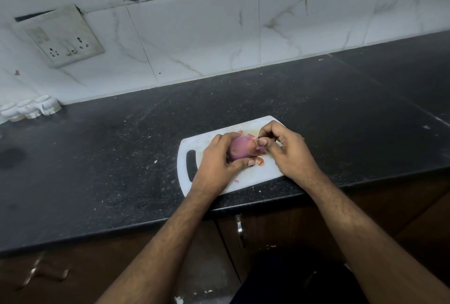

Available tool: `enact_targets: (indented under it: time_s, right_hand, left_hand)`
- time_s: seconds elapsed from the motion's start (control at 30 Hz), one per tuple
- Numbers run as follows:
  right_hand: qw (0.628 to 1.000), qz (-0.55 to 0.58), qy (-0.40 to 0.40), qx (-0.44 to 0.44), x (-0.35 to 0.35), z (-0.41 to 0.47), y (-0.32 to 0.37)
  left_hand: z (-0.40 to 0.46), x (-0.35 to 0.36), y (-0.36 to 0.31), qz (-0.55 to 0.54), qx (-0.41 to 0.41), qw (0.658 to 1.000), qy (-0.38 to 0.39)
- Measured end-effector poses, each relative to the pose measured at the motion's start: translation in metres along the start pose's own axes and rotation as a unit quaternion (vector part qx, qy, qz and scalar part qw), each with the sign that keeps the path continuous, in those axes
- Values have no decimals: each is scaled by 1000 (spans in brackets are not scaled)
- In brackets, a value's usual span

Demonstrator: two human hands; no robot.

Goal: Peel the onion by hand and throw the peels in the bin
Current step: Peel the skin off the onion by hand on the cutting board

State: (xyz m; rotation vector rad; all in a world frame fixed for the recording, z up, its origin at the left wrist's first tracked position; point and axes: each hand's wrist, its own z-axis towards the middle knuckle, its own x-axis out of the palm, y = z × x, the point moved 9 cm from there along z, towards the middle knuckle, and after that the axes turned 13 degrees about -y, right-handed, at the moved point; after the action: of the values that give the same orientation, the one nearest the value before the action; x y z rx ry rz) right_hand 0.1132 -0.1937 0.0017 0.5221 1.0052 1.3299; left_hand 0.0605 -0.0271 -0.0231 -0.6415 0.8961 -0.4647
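Two bare forearms rise from the bottom edge of the frame toward the centre, over dark wooden cabinet doors [287,225] with a metal handle [240,230]. Just right of centre, the left hand [219,157] is wrapped around a purple onion [239,150], fingers curled over its far side and thumb pressed against its near side, holding it over a white cutting board [202,143]. The right hand [289,152] is touching the onion's right end, its thumb and fingertips pinched on a loose flap of pinkish peel [254,144] that stands partly away from the bulb. Small scraps of peel [260,162] lie on the board just below the onion. The board sits near the front edge of a black speckled countertop [109,157], its slotted handle toward the left. In the upper left of the frame a switch and socket plate [60,36] is fixed to the white marble-patterned wall tiles [194,36], and at the left edge small white containers [31,109] stand against the wall.
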Motion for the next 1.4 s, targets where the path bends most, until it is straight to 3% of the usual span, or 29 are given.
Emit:
enact_targets:
  time_s: [0.37,0.53,0.73,1.07,1.4]
  right_hand:
    - [1000,-8,6,-3,3,1,-5]
    - [994,-62,60,-61,16,-2,-1]
    - [994,-54,28,-94,10,-3,5]
    - [994,-81,41,-58,15,-3,-1]
    - [998,-34,46,0,13,-4,-3]
  left_hand:
    - [-5,-2,10,-157,-117,981,16]
    - [-4,-2,11,-174,-127,976,24]
    - [-6,-5,11,-183,-138,973,14]
    - [-7,-3,6,-190,-135,972,36]
    - [-5,-1,9,-203,-119,971,32]
